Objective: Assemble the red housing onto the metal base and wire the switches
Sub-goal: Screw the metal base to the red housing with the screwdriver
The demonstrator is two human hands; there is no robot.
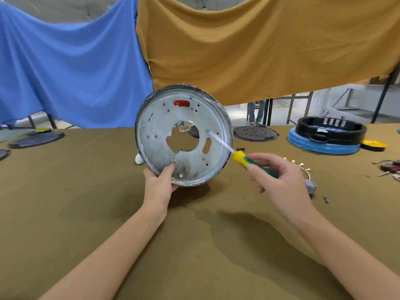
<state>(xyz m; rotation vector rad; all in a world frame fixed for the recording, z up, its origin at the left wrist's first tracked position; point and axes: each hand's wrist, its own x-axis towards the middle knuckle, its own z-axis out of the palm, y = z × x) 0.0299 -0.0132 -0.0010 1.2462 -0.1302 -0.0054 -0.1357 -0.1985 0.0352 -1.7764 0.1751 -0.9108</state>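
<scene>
Head view. Fastening step in hand, by the look of it: base (184, 135) held up on edge above the bench (86, 191), flat face toward the camera, red housing (181, 103) showing only through a slot near the top and through a few small holes. Driver (244, 158) shaft laid across the right side of the disc, tip near a hole beside the central opening; blurred, so cannot tell whether seated on a screw. One screw head visible near the lower rim.

Next move, as a judgement: tip to be set square into a screw or hole, base kept steady against the push, then turned. Slip of the tip across the smooth metal the likely risk. Wiring apparently not yet begun: wires (303, 167) with terminals lying loose on the bench right of the hand, a small screw (325, 199) nearby.

Left hand (159, 182) under the lower rim, thumb pressed over the front face, fingers curled behind, gripping the base; forearm reaching straight up from below. Right hand (279, 180) holding the driver handle, fingers wrapped loosely round the green part, yellow end pointing up-left; wrist bent inward, forearm coming in from lower right.

Farther back: dark plates (255, 133), a black ring on a blue one (329, 135).
</scene>
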